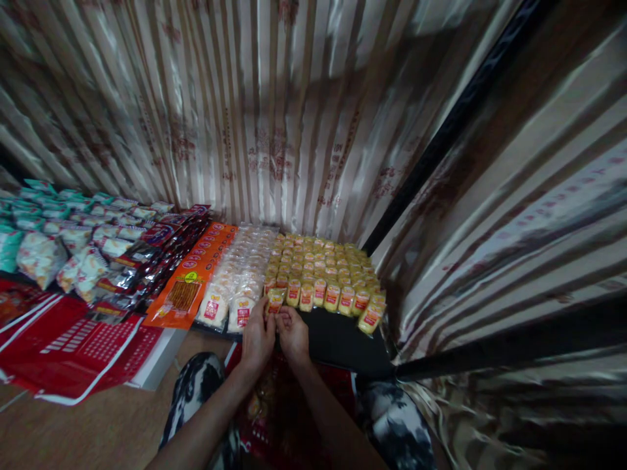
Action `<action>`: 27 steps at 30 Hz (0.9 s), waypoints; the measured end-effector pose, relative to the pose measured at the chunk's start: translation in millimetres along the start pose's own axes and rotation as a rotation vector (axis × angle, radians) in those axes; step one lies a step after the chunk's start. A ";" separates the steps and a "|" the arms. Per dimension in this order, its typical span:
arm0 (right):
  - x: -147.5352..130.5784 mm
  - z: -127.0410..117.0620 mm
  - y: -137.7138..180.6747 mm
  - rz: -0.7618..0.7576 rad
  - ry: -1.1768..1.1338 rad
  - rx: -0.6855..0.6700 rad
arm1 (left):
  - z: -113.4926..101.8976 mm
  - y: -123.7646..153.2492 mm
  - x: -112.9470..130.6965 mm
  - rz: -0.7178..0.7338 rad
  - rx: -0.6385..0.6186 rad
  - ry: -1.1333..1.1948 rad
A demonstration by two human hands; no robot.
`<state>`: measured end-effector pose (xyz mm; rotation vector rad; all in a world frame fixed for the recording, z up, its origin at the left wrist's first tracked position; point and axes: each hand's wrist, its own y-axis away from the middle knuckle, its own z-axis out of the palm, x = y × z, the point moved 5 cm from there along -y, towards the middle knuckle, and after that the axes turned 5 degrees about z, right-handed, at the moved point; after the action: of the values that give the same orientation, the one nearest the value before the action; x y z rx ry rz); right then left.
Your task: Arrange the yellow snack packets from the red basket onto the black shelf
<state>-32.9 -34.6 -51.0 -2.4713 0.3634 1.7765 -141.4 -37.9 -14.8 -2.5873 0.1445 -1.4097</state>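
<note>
Both of my hands meet at a small yellow snack packet (275, 299) with a red label, at the front left of many similar packets. My left hand (258, 331) grips its left side, and my right hand (294, 331) pinches its lower right corner. Behind it, rows of yellow snack packets (321, 264) stand close together on a black shelf (337, 339). Just left of my left hand are clear packets of white rice crackers (214, 305), also in rows.
Farther left lie an orange snack bag (189, 277), dark red packets (161, 241) and white and teal bags (42, 258). A red bag (68, 346) hangs at the shelf front. Printed striped sheeting (274, 117) backs the shelf; a black post (441, 143) rises at right.
</note>
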 end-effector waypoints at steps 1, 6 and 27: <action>1.4 1.5 -2.3 0.001 0.015 0.005 | 3.0 2.2 -0.2 0.023 -0.007 -0.012; 4.8 6.5 -10.1 0.009 0.135 0.017 | 14.9 11.1 -6.6 0.045 -0.064 -0.038; 7.7 13.0 -16.9 0.011 0.188 0.094 | 15.9 20.2 -11.1 0.337 -0.006 -0.167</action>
<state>-38.6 -16.7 -63.8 -2.5797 0.4635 1.4970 -133.9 -53.7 -36.7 -2.5198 0.5311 -1.0726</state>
